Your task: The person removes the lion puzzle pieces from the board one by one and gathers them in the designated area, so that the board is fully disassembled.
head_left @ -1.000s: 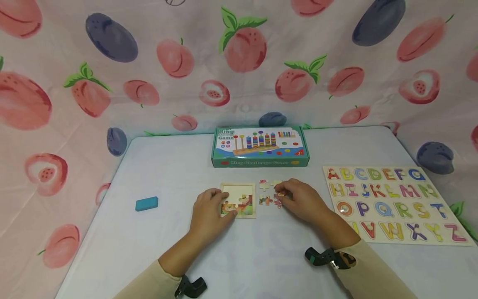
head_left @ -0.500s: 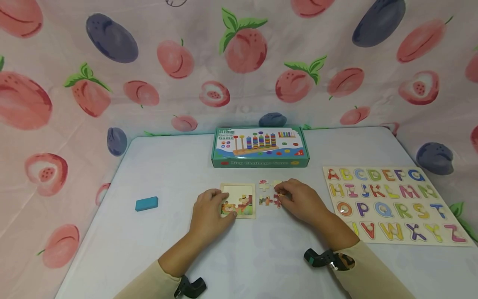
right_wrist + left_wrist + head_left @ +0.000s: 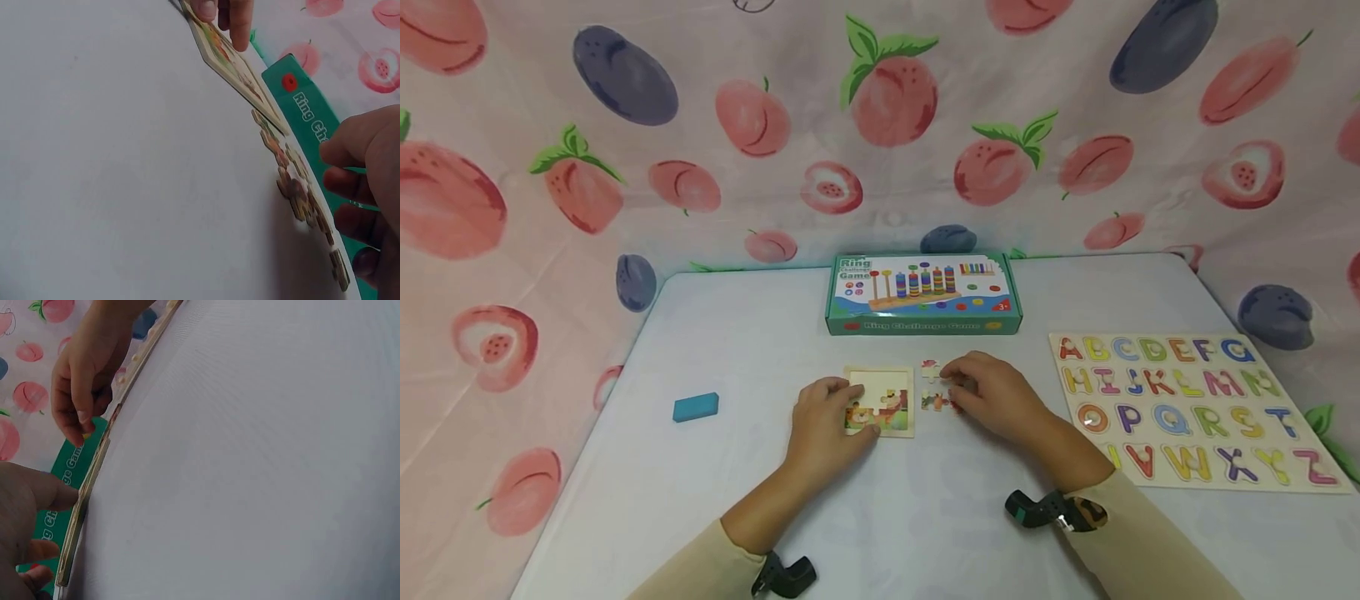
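My left hand (image 3: pixel 826 425) holds the left side of a small square wooden puzzle tray (image 3: pixel 880 373), thumb at its near edge and a finger at its upper left. Picture pieces showing animals fill the lower part of the tray; pale board shows above. Just right of the tray, loose jigsaw pieces (image 3: pixel 934 400) lie close together on the white table. Over them is my right hand (image 3: pixel 996 396), its thumb and fingertips together. In the left wrist view a small yellowish bit of a puzzle piece (image 3: pixel 87 434) shows at those fingertips; the rest is hidden.
A green Ring Challenge Game box (image 3: pixel 923 327) stands behind the tray. At the right lies a wooden alphabet board (image 3: pixel 1213 429) with coloured letters. A blue block (image 3: pixel 696 407) sits at the left. Fruit-printed cloth (image 3: pixel 895 192) hangs behind the table.
My right hand has shifted slightly left, now covering some loose pieces that showed before. The left hand and the tray stay in place.
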### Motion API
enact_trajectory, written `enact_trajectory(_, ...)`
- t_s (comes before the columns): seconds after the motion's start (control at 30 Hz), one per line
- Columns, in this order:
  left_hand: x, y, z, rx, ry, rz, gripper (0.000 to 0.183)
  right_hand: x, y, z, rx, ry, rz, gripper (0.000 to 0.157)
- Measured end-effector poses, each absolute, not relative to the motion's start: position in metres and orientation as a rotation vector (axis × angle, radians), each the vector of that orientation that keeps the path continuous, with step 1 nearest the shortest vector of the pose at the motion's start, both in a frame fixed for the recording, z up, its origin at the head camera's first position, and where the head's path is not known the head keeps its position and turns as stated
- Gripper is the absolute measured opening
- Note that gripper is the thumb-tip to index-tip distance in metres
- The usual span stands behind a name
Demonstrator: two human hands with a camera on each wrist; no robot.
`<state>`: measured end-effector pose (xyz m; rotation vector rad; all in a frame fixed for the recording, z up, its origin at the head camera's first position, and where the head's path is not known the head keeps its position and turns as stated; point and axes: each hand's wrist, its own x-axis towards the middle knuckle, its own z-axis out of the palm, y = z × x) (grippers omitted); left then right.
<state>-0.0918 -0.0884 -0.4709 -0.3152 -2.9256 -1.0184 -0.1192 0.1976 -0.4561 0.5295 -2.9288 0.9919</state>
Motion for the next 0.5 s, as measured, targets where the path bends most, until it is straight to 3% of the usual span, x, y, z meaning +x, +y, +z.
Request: enact_trajectory(0.5, -0.095, -0.076, -0.473, -0.519, -2.813, -1.091, 0.049, -0.127, 0.16, -0.45, 0.74, -2.915, 1.038, 0.016)
